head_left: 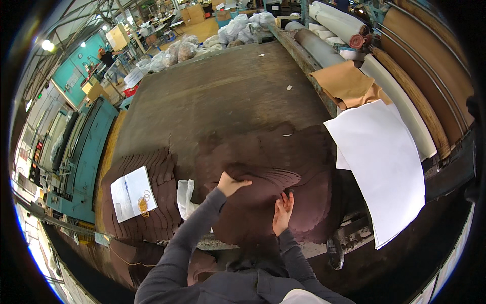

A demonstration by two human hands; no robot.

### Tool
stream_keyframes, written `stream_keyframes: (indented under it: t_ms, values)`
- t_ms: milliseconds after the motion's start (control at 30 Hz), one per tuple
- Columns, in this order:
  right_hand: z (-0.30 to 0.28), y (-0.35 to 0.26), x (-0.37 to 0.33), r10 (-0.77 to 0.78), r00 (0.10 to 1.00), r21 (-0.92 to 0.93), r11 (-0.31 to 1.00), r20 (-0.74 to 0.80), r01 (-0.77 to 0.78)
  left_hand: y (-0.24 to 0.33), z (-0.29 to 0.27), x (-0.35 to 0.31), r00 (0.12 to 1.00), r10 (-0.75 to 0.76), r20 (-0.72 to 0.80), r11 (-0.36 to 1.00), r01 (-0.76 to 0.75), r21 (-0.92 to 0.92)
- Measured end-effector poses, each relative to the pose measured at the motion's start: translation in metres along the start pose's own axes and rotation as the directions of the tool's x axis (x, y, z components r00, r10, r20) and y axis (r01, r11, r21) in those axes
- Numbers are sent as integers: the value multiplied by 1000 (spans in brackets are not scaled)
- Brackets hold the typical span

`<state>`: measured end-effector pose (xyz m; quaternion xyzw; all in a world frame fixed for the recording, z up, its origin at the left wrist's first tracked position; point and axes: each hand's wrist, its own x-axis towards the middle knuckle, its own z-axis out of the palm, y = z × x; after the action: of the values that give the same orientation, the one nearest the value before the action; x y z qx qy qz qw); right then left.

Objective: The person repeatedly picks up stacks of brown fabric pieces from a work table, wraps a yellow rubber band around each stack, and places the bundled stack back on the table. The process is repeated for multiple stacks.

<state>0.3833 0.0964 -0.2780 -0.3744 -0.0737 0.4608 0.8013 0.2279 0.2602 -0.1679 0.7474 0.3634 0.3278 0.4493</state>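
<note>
Dark brown leather sheets [253, 207] lie in a broad, rippled stack in front of me. My left hand [234, 184] is closed at the raised fold of the top sheet, its thumb stretched to the right over the leather and its other fingers mostly hidden. To the right and nearer to me, my right hand [282, 215] is turned partly palm up, with its fingers apart and bent toward the leather. A small dark patch shows at its fingertips; I cannot make out what it is. Wavy creases run across the leather between and beyond the hands.
Left of me, an open notebook [126, 195] with yellow rubber bands [145, 203] rests on overlapping leather pieces [164, 177]. A white plastic bag [186, 198] lies beside them. Large white sheets [382, 167] and tan leather [349, 83] hang at the right, near rolls [336, 25].
</note>
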Motion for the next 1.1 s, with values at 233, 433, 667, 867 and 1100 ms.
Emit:
stream_keyframes:
  t_ms: [233, 433, 667, 867, 1100]
  values:
    - [92, -29, -52, -24, 929, 189, 981, 369, -50, 101, -56, -92, 908, 43, -418, 810, -276, -517]
    - [153, -76, -44, 6, 746, 249, 941, 666, -229, 155, -79, -132, 791, 74, -608, 452, -570, -686]
    - [183, -41, -95, 106, 853, 253, 930, 510, -267, 154, -107, -190, 778, 229, -585, 397, -623, -674]
    - [182, -23, -152, 349, 503, 117, 720, 790, -684, 182, -130, -232, 826, 303, -475, 468, -563, -681]
    - [94, 46, -228, 683, 545, -92, 660, 487, -746, 155, -108, -301, 671, 218, -709, 595, -667, -449]
